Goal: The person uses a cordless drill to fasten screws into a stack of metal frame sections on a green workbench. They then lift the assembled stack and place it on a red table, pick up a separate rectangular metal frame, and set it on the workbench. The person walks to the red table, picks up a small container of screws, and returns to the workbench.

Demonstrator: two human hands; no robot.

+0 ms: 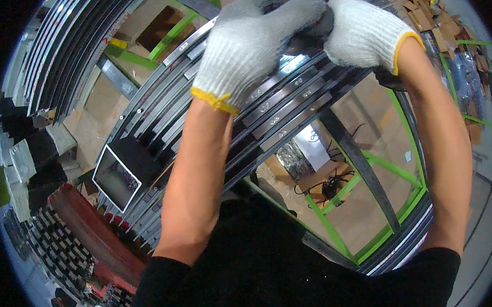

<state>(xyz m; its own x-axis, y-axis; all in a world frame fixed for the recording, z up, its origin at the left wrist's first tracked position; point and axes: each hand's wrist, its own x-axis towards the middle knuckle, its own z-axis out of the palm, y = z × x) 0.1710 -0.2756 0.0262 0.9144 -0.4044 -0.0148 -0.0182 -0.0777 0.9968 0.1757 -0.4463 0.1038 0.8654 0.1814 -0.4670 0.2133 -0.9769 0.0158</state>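
My left hand, in a white knit glove with a grey coated palm and yellow cuff, reaches over long dark metal profiles. My right hand, gloved alike, is close against it at the far side of the profiles. Both hands look closed, but most fingertips are hidden. Between them shows a dark, glossy piece, its kind unclear. Below the right wrist, a black part sticks out. Short silvery plates with small round holes or screws lie across the profiles beneath my hands.
A green-framed rack carries the profiles on dark crossbars. A black box with a white-rimmed opening sits on them at left. More profiles stand far left. Below the rack are cartons and black cables; cardboard lies far right.
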